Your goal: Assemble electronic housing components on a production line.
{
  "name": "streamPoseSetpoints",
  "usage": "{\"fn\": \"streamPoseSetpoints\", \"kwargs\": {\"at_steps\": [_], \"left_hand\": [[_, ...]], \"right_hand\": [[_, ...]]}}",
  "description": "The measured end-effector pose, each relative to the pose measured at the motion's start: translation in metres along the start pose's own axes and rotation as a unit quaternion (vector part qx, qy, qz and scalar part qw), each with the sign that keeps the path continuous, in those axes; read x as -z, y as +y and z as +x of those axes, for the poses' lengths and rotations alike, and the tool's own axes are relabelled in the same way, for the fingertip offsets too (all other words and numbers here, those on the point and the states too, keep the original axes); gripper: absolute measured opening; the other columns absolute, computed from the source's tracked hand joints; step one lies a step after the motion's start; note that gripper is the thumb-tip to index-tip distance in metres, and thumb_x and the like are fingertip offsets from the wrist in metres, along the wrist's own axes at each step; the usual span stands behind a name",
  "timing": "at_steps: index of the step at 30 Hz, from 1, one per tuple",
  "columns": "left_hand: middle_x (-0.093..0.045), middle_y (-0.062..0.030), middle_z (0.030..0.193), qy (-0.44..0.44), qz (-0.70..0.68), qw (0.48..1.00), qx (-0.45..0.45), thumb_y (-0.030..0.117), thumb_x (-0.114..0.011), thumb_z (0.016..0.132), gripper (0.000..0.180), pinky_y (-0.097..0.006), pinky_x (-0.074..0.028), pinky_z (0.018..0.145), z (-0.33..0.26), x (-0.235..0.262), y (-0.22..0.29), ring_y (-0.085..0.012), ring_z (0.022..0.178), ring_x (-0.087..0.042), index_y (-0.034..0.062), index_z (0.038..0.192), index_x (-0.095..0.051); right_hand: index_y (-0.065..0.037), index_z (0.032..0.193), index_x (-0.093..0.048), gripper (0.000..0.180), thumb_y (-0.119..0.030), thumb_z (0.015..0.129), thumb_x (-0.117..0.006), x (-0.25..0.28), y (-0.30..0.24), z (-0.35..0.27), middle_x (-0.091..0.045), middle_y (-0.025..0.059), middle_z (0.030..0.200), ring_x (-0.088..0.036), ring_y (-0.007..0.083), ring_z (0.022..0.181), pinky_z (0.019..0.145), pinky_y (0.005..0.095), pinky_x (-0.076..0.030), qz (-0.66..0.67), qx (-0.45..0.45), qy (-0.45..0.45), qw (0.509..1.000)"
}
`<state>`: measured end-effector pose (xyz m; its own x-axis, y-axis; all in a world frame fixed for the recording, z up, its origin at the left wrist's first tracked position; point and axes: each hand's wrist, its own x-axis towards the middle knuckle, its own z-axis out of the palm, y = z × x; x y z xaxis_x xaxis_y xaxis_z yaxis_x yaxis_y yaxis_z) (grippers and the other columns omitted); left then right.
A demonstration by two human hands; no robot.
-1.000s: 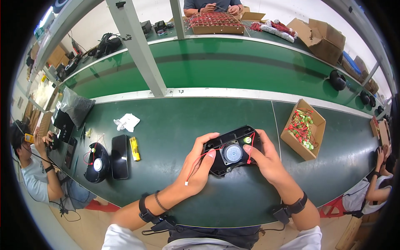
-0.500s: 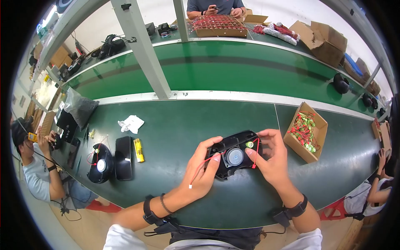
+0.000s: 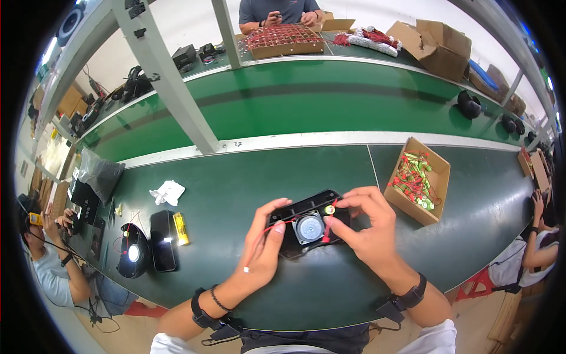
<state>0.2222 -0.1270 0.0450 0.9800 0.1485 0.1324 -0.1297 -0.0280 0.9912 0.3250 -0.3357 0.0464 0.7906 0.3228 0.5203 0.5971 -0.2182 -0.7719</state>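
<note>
Between my hands is a black plastic housing (image 3: pixel 287 241), tilted over the table with its inside facing me. A round silver speaker (image 3: pixel 309 228) sits in its middle. My left hand (image 3: pixel 263 242) is closed on the left end, thumb on top. A red wire (image 3: pixel 254 243) runs over that hand to a small white connector (image 3: pixel 246 269). My right hand (image 3: pixel 370 230) is closed around the right end. Its thumb and index finger are beside a small green battery (image 3: pixel 329 209) and a red lead (image 3: pixel 326 230). The right fingertips are partly hidden behind the housing.
A cardboard box (image 3: pixel 437 200) of green batteries with red wires stands right. Leftward lie a second black housing (image 3: pixel 131 259), a phone (image 3: pixel 163 242), a yellow cylinder (image 3: pixel 181 229) and crumpled tissue (image 3: pixel 167 193). A metal post (image 3: pixel 171 82) rises ahead. Other people sit around.
The whole view has shifted, moving the scene leftward in the picture. The housing has tilted and levelled in my hands. My right thumb and fingers have moved closer around the green battery.
</note>
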Motion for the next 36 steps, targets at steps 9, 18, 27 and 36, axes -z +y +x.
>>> {"fn": "streamPoseSetpoints", "kwargs": {"at_steps": [9,18,27,36], "left_hand": [[-0.05,-0.024,0.156,-0.04,-0.094,0.994,0.05,0.03,-0.042,0.114,0.046,-0.039,-0.043,0.117,0.008,0.004,-0.011,-0.0287,0.139,-0.054,0.0022,0.151,-0.037],[-0.046,-0.0256,0.156,-0.05,-0.101,0.993,0.028,0.028,-0.044,0.114,0.043,-0.043,-0.047,0.116,0.008,0.001,-0.011,-0.0311,0.139,-0.054,0.0029,0.149,-0.037],[-0.05,-0.0227,0.154,-0.02,-0.05,0.999,0.007,0.027,-0.047,0.113,0.044,-0.039,-0.04,0.119,0.006,0.001,-0.009,-0.0265,0.139,-0.053,0.0012,0.147,-0.039],[-0.053,-0.0211,0.151,-0.006,-0.036,0.999,-0.029,0.018,-0.053,0.109,0.038,-0.039,-0.038,0.119,0.003,-0.002,-0.006,-0.0237,0.137,-0.053,0.0012,0.142,-0.043]], "right_hand": [[-0.004,0.118,-0.067,0.055,-0.013,0.071,-0.094,0.009,-0.014,-0.001,-0.066,0.0084,0.112,-0.061,0.0122,0.082,0.066,0.0251,-0.055,0.123,0.01,-0.005,0.992],[-0.003,0.114,-0.069,0.05,-0.011,0.071,-0.093,0.014,-0.023,-0.002,-0.067,0.0115,0.118,-0.058,0.0091,0.072,0.062,0.0238,-0.05,0.119,0.055,-0.012,0.991],[-0.004,0.111,-0.069,0.043,-0.007,0.074,-0.089,0.009,-0.019,-0.001,-0.068,0.0111,0.116,-0.059,0.0102,0.073,0.063,0.0247,-0.05,0.121,0.022,-0.002,0.992],[-0.005,0.107,-0.072,0.035,-0.008,0.076,-0.088,0.006,-0.007,0.0,-0.07,0.0086,0.117,-0.059,0.0099,0.074,0.065,0.0251,-0.051,0.095,-0.025,-0.013,0.995]]}}
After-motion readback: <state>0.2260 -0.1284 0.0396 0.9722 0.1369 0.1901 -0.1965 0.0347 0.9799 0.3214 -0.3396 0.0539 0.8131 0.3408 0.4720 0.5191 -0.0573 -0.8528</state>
